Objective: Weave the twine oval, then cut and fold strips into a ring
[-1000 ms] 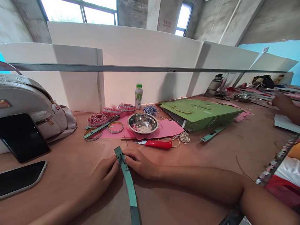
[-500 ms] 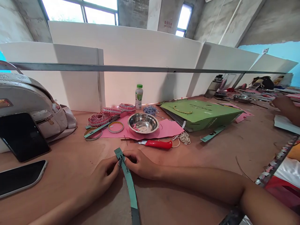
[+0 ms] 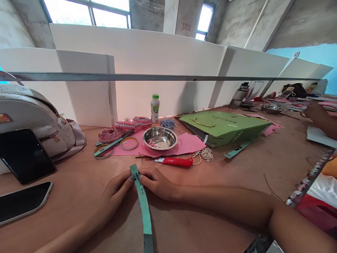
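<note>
A long teal paper strip [image 3: 144,207] with printed marks lies on the brown table [image 3: 237,168], running from its near edge up to my hands. My left hand [image 3: 117,191] pinches the strip's far end from the left, fingers closed. My right hand [image 3: 156,182] presses on the same end from the right, fingers curled over it. Just beyond my hands lies a red-handled utility knife [image 3: 177,161].
A steel bowl [image 3: 160,137] sits on pink paper [image 3: 189,144], with rolls of red-white twine [image 3: 111,134], rings, a small bottle [image 3: 155,108] and a green paper bag [image 3: 226,128] behind. Two phones [image 3: 23,200] and a grey bag [image 3: 34,119] are at left. Another person's hand [image 3: 317,114] works far right.
My hands and the strip's end have stayed in nearly the same spot; the fingers shifted slightly on the strip.
</note>
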Demonstrator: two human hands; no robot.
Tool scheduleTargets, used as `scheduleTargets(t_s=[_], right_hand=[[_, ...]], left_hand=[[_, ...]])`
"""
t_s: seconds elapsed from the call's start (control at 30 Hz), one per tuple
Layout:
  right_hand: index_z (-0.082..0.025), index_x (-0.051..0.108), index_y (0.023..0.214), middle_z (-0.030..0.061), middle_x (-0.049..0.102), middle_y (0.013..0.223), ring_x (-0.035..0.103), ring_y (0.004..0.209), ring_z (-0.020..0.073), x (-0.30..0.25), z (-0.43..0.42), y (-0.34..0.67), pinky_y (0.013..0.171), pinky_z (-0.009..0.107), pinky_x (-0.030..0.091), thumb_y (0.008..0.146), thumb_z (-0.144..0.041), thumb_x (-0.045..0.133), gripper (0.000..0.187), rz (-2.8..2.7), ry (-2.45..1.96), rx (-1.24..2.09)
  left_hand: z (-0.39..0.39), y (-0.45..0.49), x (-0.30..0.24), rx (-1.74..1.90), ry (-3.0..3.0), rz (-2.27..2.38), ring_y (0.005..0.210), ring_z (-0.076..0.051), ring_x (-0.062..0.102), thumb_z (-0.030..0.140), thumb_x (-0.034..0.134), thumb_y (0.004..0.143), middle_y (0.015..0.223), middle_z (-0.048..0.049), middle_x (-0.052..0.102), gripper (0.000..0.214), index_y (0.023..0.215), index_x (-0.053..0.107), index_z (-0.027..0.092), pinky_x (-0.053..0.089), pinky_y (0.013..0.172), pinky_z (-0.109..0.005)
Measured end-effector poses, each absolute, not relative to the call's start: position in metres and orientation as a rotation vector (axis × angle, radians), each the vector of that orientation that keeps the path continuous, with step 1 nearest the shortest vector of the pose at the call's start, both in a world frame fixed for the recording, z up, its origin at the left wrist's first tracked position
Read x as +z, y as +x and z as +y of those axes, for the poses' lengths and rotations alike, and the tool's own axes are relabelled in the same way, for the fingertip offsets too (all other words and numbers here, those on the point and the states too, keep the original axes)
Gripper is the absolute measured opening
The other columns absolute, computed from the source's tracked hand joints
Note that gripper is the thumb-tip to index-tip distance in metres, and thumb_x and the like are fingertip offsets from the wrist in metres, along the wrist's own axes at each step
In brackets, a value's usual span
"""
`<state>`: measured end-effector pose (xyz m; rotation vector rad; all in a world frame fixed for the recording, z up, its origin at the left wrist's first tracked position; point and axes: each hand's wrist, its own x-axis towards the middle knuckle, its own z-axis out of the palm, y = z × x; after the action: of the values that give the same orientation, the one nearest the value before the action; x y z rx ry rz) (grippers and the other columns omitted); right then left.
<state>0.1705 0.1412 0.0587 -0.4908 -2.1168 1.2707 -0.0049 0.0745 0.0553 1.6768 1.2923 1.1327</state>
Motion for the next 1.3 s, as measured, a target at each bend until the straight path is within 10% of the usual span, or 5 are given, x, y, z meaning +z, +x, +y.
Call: scheduleTargets(t_s=[0.47,0.77,1.3], right_hand=[[-0.017,0.052,0.076,-0.0024,0.046,0.07,0.041,0.068,0.013,0.051,0.142,0.173,0.064,0.025,0.036,0.096,-0.03,0.043,0.025,-2.231,-0.476,1.396],[-0.017,0.056,0.077,-0.0003,0.053,0.076,0.045,0.074,0.0144,0.059,0.143,0.171,0.07,0.025,0.04,0.096,-0.028,0.047,0.023,-2.059,-0.463,1.328],[-0.018,0.052,0.071,-0.0011,0.052,0.071,0.045,0.069,0.0134,0.054,0.142,0.17,0.064,0.025,0.038,0.093,-0.029,0.048,0.025,-2.155,-0.475,1.426]], left_hand=[[0.067,-0.007,0.051,1.02,2.173,1.521,0.06,-0.016,0.046,0.029,0.043,0.093,0.057,0.0025,0.047,0.031,0.065,0.051,0.02,0.035,0.058,-0.025],[0.077,-0.005,0.051,1.063,1.741,1.224,0.094,-0.023,0.063,0.041,0.043,0.097,0.097,-0.0042,0.07,0.033,0.101,0.066,0.018,0.049,0.084,-0.03],[0.069,-0.009,0.045,0.946,2.117,1.563,0.064,-0.018,0.047,0.032,0.04,0.097,0.059,0.0022,0.048,0.031,0.068,0.044,0.022,0.033,0.059,-0.026]])
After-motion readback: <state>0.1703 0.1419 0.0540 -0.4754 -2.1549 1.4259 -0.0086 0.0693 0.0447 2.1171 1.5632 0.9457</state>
